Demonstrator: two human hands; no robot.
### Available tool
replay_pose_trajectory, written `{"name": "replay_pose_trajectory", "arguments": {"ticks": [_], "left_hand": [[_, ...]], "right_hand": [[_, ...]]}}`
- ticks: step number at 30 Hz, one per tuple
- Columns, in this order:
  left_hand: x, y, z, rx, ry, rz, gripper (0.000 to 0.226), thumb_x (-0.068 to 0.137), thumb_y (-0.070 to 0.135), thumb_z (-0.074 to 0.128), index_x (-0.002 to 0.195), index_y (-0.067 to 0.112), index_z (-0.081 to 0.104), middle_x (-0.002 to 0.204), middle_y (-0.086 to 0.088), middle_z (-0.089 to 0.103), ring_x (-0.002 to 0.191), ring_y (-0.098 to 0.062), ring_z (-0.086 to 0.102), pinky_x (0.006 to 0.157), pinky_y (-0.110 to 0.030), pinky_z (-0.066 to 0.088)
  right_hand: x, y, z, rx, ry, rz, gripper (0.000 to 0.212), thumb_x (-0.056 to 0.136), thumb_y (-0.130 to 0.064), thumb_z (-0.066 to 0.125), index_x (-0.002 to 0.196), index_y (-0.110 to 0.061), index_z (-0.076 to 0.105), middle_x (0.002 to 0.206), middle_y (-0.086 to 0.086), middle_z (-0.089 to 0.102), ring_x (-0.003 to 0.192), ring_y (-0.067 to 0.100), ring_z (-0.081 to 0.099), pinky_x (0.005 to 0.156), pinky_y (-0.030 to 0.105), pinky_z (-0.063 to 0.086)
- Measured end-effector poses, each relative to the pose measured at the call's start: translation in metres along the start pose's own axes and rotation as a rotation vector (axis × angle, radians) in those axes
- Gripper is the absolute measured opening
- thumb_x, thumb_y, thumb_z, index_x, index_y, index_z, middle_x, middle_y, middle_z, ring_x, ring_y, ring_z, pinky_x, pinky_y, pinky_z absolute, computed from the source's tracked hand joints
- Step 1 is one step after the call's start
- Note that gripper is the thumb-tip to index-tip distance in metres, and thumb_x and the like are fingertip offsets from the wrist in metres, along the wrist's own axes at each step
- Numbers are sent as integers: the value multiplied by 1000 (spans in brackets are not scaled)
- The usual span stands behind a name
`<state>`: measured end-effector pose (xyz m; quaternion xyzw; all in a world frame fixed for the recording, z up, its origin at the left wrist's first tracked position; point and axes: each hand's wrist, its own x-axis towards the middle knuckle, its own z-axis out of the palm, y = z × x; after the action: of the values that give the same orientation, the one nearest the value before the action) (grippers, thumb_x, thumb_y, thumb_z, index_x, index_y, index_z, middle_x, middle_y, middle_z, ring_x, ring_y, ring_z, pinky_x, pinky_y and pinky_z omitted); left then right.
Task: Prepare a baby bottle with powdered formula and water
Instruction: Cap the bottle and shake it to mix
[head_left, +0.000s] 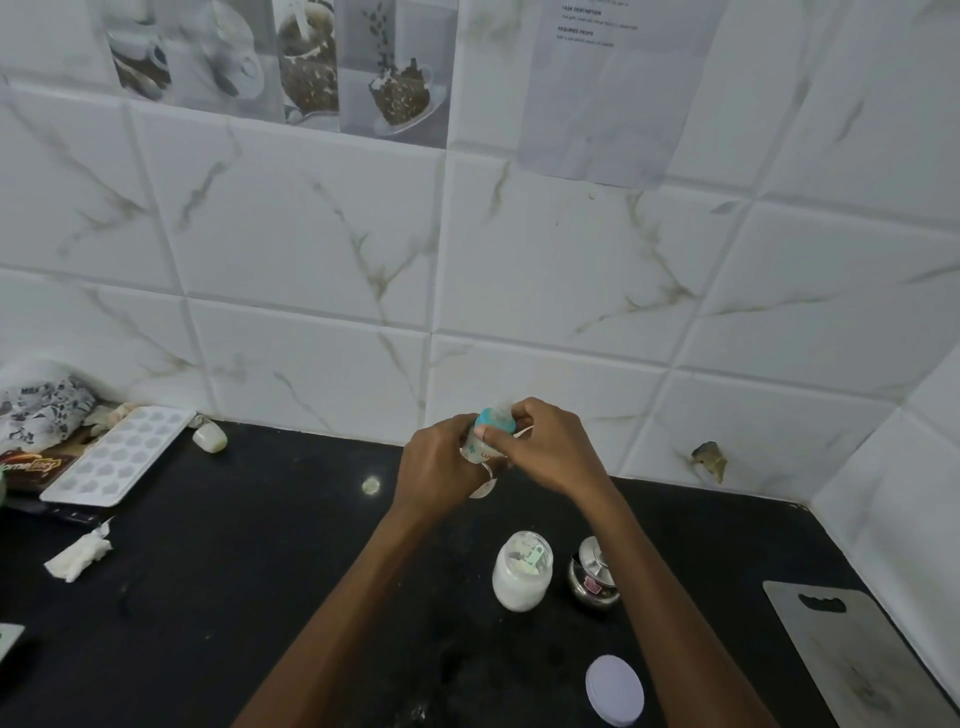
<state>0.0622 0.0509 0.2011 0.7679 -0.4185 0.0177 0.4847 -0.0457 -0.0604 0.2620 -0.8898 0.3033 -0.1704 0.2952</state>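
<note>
A small clear baby bottle (480, 449) with a teal collar (496, 418) is held above the black counter (260, 571) near the tiled wall. My left hand (441, 467) grips the bottle's body. My right hand (545, 447) grips the teal collar at the top, thumb across its front. A paper tag hangs below the bottle. Nearer to me stands an open glass jar of white powder (521, 571) with a pale green scoop inside. Its white lid (614, 689) lies on the counter in front.
A small steel pot with a lid (594, 579) stands right of the jar. A metal cutting board (852, 654) lies at the right edge. On the left are a white ice tray (117, 457), a crumpled tissue (78, 558), a small white cap (210, 436) and a patterned cloth (41, 410).
</note>
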Motion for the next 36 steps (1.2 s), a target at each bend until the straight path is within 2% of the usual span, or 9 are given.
{"name": "replay_pose_trajectory", "arguments": {"ticks": [5,10,16,19,24,28,30,33,36], "left_hand": [[6,5,-3,34,19,25,53,72,36,77,121,18,71,100,3,77,86,-16,72,72,-29,57],[1,3,-3,20,14,42,53,72,39,72,122,21,69,104,6,77,88,-11,71,77,-36,60],[-6,-2,-7,-97,-87,89,60,74,34,83,130,21,65,116,9,72,102,-5,68,89,-34,58],[-6,0,-18,-157,-101,28,68,80,48,81,139,22,58,132,12,65,119,0,60,100,-22,50],[-5,-2,-36,-154,55,-21,50,98,55,54,137,23,59,134,13,63,126,-6,57,108,-34,48],[1,-4,-40,-130,153,-47,43,101,46,53,133,19,61,128,9,66,121,-11,61,101,-32,51],[1,-4,-42,-149,165,-69,40,102,43,54,133,18,62,127,9,66,118,-10,62,95,-27,50],[0,-3,-43,-151,170,-80,40,102,42,54,132,17,62,127,7,67,116,-8,62,94,-27,50],[2,-2,-42,-160,172,-93,40,102,41,53,131,16,63,125,5,69,114,-10,63,92,-28,51]], "right_hand": [[-4,3,12,223,-73,58,59,85,-54,75,131,-21,57,122,-7,65,106,10,63,85,24,51],[-7,16,34,494,-102,156,61,84,-52,78,134,-27,56,124,-5,67,112,16,67,90,41,62],[-17,24,39,508,-8,103,48,88,-48,75,127,-24,61,116,-6,71,105,12,69,92,40,61],[-12,31,17,724,125,142,44,88,-51,72,118,-21,67,111,-1,76,101,18,74,91,48,61],[-14,21,-31,1336,441,184,30,99,-41,61,117,-17,63,118,11,72,103,23,74,83,39,62],[-29,4,-14,895,64,86,55,84,-52,64,125,-15,64,120,8,73,106,22,74,88,41,62],[-25,3,-20,976,114,72,56,84,-51,65,124,-12,65,117,8,75,106,22,74,88,41,62],[-12,2,-36,1450,295,166,34,97,-42,60,114,-13,66,114,11,76,103,22,75,83,38,62],[-8,-12,-20,1237,196,150,50,90,-50,63,120,-9,65,117,12,74,107,24,74,84,39,62]]}}
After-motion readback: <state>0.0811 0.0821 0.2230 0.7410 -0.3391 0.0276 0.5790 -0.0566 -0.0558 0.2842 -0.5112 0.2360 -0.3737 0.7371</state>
